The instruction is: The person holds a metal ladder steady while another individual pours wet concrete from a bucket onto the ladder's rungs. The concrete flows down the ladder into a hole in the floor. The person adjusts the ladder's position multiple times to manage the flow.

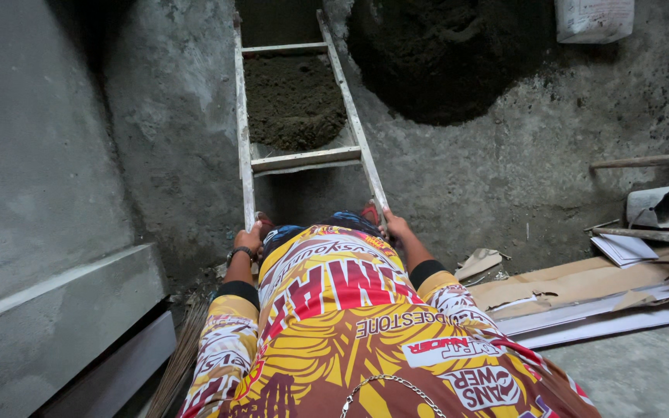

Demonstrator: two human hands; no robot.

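Down the middle of the frame, a person in a bright yellow and red printed shirt is standing on a pale wooden ladder and looking straight down its length. The left hand, wearing a dark wristband, is wrapping its fingers around the ladder's left rail, and the right hand is closing in the same way around the right rail, so both hands are gripping wood, not spread. Feet in red-edged sandals are resting on a rung just below the hands. Beyond the ladder's foot, in the upper centre of the frame, a heap of dark sand or mortar mix is lying on the floor, with a larger mound to its right. Flattened cardboard sheets and a curled grey sheet are lying at the right edge, and a rough concrete wall is filling the left. By my reading, the person is moving along the ladder, mid-climb, though the direction cannot be told. Any next shift is calling for one hand to slide along its rail while the other is holding firm, with a foot finding the next rung squarely.
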